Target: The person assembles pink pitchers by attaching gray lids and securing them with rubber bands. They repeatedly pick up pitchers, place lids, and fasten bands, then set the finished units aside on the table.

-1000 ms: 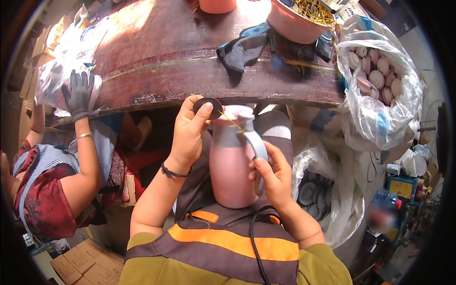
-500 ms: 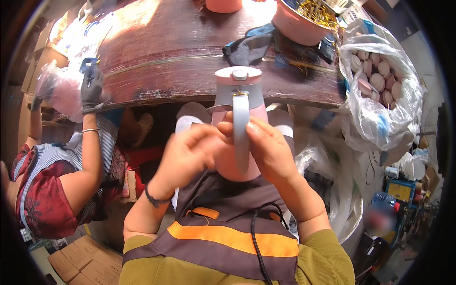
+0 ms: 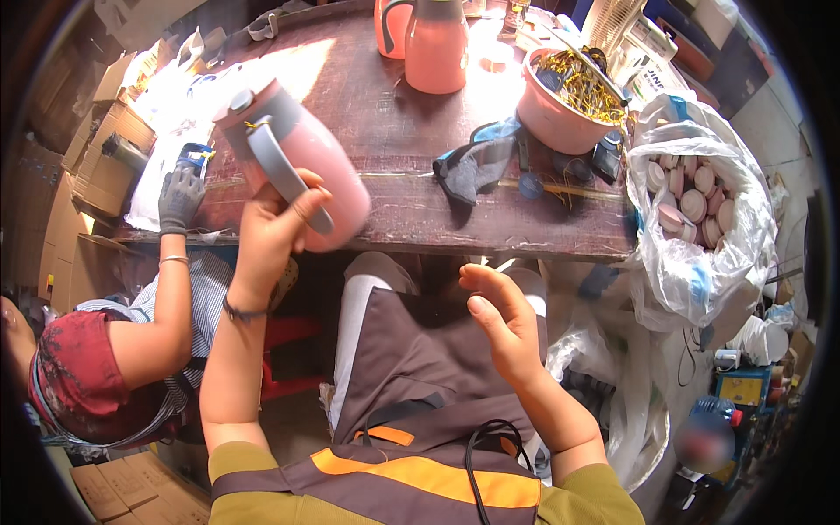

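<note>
Fingers of the left hand (image 3: pixel 278 229) are now alone gripping the tilted pink plastic jug (image 3: pixel 293 166), swinging toward ten o'clock; the right hand (image 3: pixel 505 324), having released, is hanging open, empty.

We count three pink jugs: one (image 3: pixel 297 166) held up and two (image 3: pixel 435 44) on the table (image 3: pixel 394 149). We see one pink bowl (image 3: pixel 560 109), one bag (image 3: pixel 700 219) of round lids, one dark cloth (image 3: pixel 477 162), and one gloved hand (image 3: pixel 179 197).

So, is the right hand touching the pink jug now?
Apart. The head view shows the right hand open over the lap, with clear space between it and the pink jug.
</note>
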A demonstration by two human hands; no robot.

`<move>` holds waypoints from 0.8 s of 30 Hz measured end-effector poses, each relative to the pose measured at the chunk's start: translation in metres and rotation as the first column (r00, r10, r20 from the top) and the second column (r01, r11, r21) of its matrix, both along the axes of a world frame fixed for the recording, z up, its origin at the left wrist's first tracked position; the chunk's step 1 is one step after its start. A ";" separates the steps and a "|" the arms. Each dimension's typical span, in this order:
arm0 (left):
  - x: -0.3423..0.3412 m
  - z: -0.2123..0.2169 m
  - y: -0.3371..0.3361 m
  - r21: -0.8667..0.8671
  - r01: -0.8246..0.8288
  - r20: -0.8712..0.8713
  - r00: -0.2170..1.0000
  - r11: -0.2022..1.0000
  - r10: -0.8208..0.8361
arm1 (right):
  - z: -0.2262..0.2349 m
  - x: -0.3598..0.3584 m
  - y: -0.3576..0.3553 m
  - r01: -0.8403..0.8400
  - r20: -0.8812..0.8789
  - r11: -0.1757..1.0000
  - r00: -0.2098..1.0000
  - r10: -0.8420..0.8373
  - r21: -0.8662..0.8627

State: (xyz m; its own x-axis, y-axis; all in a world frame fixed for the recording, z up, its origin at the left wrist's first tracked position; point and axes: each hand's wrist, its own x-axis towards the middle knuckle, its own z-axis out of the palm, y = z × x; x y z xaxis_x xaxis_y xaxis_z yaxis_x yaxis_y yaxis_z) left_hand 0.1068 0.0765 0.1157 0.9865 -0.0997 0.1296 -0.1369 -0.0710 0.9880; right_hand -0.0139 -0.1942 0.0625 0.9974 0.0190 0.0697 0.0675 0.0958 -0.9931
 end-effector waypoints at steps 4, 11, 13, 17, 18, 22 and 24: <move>0.070 -0.036 0.056 0.106 -0.092 -0.046 0.994 0.990 0.097 | -0.017 0.042 -0.007 0.015 -0.039 1.000 0.999 -0.015 0.014; 0.114 -0.088 0.110 0.166 -0.597 0.095 0.802 0.785 0.590 | 0.008 0.206 -0.005 0.137 0.275 0.907 0.961 -0.025 -0.398; 0.095 -0.103 0.103 0.131 -0.520 0.120 0.854 0.844 0.507 | 0.023 0.270 0.005 0.238 0.388 0.853 0.920 -0.045 -0.465; 0.045 -0.118 0.115 0.287 -0.354 0.023 0.932 0.890 0.363 | 0.050 0.396 0.029 0.534 0.635 0.593 0.771 -0.049 -0.603; 0.034 -0.116 0.116 0.299 -0.348 -0.058 0.923 0.888 0.381 | 0.056 0.417 0.031 0.616 0.679 0.498 0.731 -0.072 -0.610; 0.004 -0.115 0.128 0.324 -0.300 -0.206 0.903 0.897 0.376 | 0.032 0.480 0.003 0.673 0.719 0.347 0.695 0.006 -0.653; -0.005 -0.112 0.128 0.320 -0.307 -0.206 0.901 0.896 0.382 | 0.037 0.433 0.023 0.670 0.705 0.322 0.709 -0.010 -0.669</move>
State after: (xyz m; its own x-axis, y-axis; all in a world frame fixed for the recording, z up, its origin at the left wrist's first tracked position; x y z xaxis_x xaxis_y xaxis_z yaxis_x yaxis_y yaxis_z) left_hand 0.1019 0.2045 0.0038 0.9592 0.2582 -0.1152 0.2014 -0.3381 0.9193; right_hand 0.4188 -0.1708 0.0998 0.7048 0.0620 0.7066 0.3308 -0.9099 -0.2502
